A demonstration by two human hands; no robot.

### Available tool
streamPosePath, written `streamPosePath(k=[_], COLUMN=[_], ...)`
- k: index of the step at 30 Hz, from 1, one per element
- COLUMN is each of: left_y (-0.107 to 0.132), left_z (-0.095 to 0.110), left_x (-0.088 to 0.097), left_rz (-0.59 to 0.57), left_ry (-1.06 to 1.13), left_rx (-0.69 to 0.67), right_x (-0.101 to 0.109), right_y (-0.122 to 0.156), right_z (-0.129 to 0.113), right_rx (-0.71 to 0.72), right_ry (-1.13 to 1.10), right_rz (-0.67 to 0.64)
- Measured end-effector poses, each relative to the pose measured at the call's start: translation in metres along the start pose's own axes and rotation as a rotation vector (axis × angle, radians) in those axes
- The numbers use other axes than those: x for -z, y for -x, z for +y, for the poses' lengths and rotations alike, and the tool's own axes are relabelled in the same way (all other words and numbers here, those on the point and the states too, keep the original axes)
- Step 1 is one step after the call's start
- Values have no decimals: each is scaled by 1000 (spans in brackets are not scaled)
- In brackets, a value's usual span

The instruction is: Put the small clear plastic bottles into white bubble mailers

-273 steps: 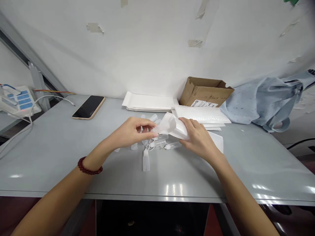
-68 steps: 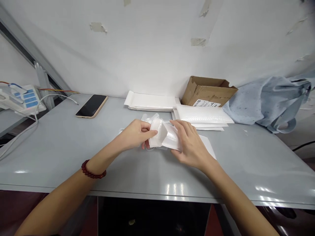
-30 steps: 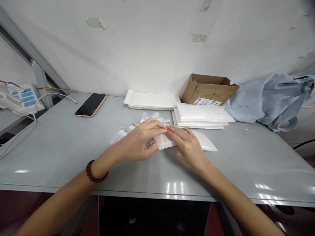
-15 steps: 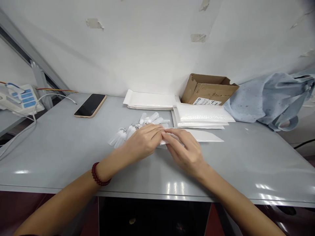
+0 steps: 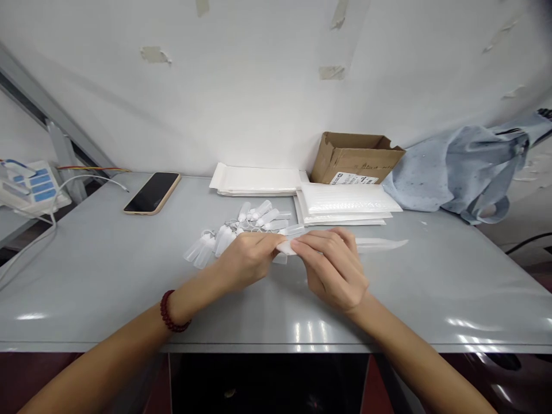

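Pinching one white envelope (image 5: 377,245), left hand (image 5: 246,257) and right hand (image 5: 334,267), fingers closed on it; one phone (image 5: 152,193), one box (image 5: 360,161).

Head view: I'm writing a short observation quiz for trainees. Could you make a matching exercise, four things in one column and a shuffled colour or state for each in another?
Column one
1. Phone
2. Cardboard box
3. Bracelet
4. Front white mailer

Column two
A. Dark red
B. Gripped by left hand and right hand
C. Lying flat, black side up
D. Open-topped, with a printed label

Right pairs: 1-C, 2-D, 3-A, 4-B.
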State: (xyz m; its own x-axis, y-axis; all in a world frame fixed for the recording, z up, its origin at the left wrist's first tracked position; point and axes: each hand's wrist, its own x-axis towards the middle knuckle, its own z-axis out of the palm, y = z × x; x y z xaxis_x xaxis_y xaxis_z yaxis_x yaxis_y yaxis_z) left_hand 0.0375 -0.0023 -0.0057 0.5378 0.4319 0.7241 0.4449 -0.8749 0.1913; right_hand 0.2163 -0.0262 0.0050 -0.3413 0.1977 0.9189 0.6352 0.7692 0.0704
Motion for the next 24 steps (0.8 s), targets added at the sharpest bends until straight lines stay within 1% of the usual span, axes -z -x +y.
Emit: streamPosePath(k=[2,4,7,9,11,12,13,15,18,21,24], left_y=[-10,-25,-55,-76,-93,-100,-106,-115,-121,-120,-117], left_z=[5,9,7,0,-11,-18,-24,-36,-46,-50,-51], left_x=[3,5,2,-6,-19,-26,-33,-46,-59,-65,-66], left_rz=[-44,-92,-160,-169,-172,-173,-180,-217,-256,-281,-305], left_ry=[144,261,395,530,695,777,847,880,857,805,730], left_rx=[127,305,598,729,818,894,999,1062,1137,1180,1194], right_x=[1,2,5,7,7,7,7,6,5,6,7], right_y=[-1,-3,-5,-5,-5,-4,-3,0,4,6,7], right_z=[3,8,19,27,36,41,45,53,62,66,67], right_rx=[-6,-18,-110,-215,-294,-315,-332,-374,-436,-475,-528], right_ry=[133,261,390,433,461,476,492,519,503,466,496], right_rz=[29,57,16,-51,-106,-128,-152,-218,-349,-446,-525])
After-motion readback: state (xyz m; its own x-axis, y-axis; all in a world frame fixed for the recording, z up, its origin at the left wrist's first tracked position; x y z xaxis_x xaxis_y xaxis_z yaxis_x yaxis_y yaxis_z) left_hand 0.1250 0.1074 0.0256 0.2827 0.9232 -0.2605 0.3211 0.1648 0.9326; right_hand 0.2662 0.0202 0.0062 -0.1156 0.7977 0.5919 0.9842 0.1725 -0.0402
